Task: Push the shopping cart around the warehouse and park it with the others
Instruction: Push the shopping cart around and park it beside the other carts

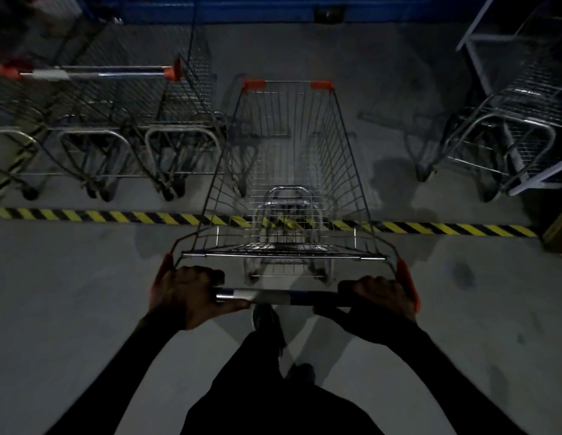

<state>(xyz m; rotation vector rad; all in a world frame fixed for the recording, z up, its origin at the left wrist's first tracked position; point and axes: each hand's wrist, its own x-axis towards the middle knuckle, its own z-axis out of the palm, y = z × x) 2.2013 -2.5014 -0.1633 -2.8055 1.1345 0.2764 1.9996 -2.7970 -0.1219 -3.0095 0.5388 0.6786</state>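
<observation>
Wire mesh, bare and empty: the cart point(289, 171) stands mid-frame on the grey floor point(69, 293), its nose past the yellow-and-black tape point(116, 216) and pointing at the blue wall point(242, 7). The left hand point(182, 296) curls round the left end of the handle point(273, 296), thumb under the bar; the right hand point(380, 298) grips the right end the same way. Orange caps mark the handle ends and front corners. A nested row of carts point(100, 130) sits just beside it on the left; another cart point(509, 130) stands well apart on the right. The pale band on the handle shows no readable writing.
</observation>
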